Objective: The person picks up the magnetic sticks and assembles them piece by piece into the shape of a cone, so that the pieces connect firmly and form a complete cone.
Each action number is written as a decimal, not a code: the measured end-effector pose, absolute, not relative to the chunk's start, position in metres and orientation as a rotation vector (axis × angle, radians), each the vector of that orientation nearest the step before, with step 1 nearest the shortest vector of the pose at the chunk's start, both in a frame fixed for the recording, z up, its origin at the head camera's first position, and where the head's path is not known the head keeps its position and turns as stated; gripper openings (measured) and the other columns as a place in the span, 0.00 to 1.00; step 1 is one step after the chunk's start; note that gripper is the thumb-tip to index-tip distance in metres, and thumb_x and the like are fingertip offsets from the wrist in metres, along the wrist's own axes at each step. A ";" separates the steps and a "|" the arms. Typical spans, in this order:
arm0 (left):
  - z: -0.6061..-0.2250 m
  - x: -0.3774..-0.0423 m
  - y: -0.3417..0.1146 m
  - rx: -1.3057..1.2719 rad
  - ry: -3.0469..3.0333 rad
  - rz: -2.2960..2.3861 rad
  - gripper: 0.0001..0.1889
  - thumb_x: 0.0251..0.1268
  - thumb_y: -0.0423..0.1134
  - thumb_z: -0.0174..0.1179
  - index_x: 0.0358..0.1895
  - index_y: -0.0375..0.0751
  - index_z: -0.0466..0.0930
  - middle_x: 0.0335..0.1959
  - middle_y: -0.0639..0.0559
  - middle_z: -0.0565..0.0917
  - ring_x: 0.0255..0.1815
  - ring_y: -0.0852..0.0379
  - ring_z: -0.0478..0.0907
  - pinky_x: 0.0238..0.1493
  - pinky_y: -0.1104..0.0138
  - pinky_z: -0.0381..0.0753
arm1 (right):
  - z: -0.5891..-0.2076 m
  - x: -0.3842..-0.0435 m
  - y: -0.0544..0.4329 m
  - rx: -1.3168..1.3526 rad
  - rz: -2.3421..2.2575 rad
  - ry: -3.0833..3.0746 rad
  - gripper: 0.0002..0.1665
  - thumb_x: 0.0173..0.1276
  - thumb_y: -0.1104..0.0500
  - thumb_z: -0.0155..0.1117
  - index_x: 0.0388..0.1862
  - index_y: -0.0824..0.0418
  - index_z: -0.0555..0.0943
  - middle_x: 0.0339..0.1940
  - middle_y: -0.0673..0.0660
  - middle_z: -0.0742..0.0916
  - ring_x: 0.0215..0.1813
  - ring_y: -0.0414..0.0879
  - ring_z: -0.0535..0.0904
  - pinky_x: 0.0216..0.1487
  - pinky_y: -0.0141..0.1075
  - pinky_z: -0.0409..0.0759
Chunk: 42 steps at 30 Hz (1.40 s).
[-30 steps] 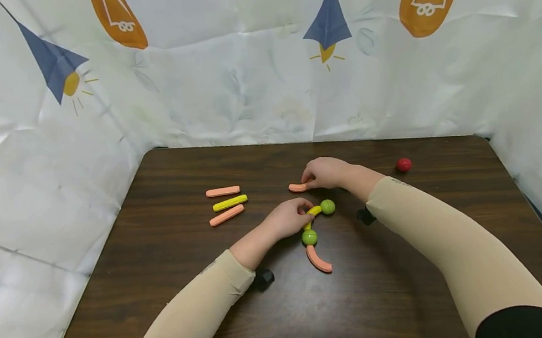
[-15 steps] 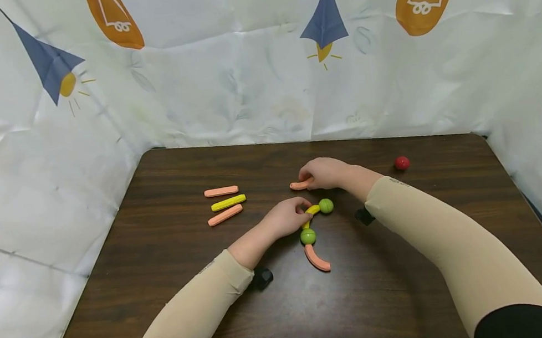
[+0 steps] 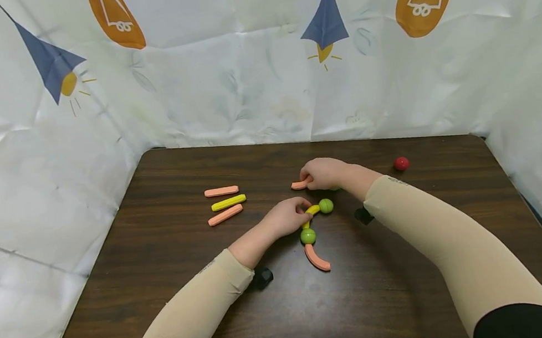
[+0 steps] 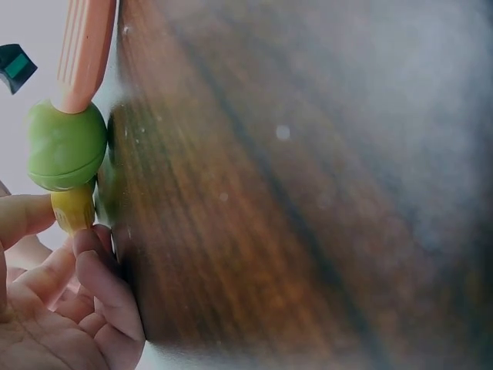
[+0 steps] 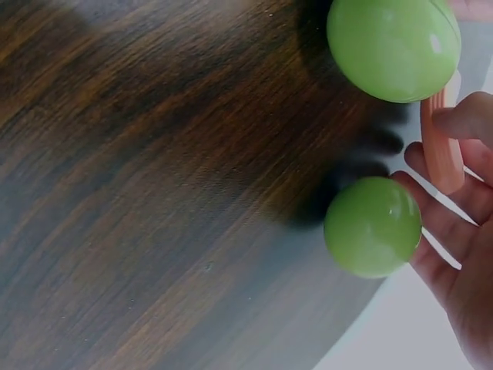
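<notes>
My left hand point(image 3: 286, 217) pinches a curved yellow stick point(image 3: 313, 210) between thumb and fingers, low over the table. The yellow stick runs between two green balls point(image 3: 326, 205) point(image 3: 308, 236), and a curved peach stick point(image 3: 317, 258) extends from the nearer ball. Just beyond, my right hand point(image 3: 325, 174) grips another peach stick point(image 3: 299, 185), its thumb laid across it in the right wrist view. Beside those fingers sits a further green ball point(image 5: 373, 227), mostly hidden under the hand in the head view.
Left of my hands, two straight peach sticks point(image 3: 221, 191) point(image 3: 225, 215) lie with a yellow stick point(image 3: 228, 203) between them. A red ball point(image 3: 401, 163) rests at the back right of the dark wooden table point(image 3: 366, 303). A printed white cloth point(image 3: 242, 94) hangs behind.
My right hand and its peach stick have shifted slightly right. A sliver of green ball now shows beneath that hand. My left hand keeps its hold on the yellow stick.
</notes>
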<state>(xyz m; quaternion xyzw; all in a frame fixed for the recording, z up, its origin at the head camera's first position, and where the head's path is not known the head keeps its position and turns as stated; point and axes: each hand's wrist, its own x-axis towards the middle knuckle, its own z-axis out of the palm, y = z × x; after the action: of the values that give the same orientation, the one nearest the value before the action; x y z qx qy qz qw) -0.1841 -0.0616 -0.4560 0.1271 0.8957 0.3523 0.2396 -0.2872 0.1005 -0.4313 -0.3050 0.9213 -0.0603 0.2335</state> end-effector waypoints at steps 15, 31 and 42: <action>-0.454 -0.183 -0.061 0.340 2.452 0.984 0.15 0.71 0.43 0.60 0.57 0.47 0.80 0.33 0.53 0.80 0.30 0.57 0.74 0.32 0.67 0.72 | -0.417 -0.285 0.105 -0.780 -0.258 2.597 0.12 0.70 0.61 0.58 0.51 0.54 0.78 0.36 0.52 0.82 0.33 0.48 0.73 0.36 0.40 0.71; -0.455 -0.183 -0.062 0.335 2.440 0.993 0.15 0.71 0.44 0.59 0.57 0.46 0.80 0.34 0.53 0.81 0.31 0.57 0.75 0.33 0.66 0.72 | -0.407 -0.273 0.137 -0.735 -0.437 2.713 0.10 0.72 0.61 0.58 0.50 0.54 0.73 0.35 0.56 0.81 0.31 0.51 0.72 0.34 0.43 0.69; -0.453 -0.182 -0.061 0.336 2.449 0.982 0.16 0.71 0.45 0.60 0.58 0.47 0.80 0.35 0.53 0.80 0.32 0.56 0.75 0.34 0.66 0.73 | -0.416 -0.252 0.169 -0.739 -0.433 2.752 0.08 0.72 0.58 0.64 0.43 0.54 0.73 0.32 0.53 0.82 0.29 0.49 0.73 0.33 0.41 0.71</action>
<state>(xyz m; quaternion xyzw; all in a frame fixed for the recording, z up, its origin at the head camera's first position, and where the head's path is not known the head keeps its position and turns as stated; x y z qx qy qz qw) -0.1820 -0.0614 -0.4527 0.1227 0.8941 0.3585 0.2388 -0.2516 0.1695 -0.4162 -0.2542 0.9468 -0.1489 0.1293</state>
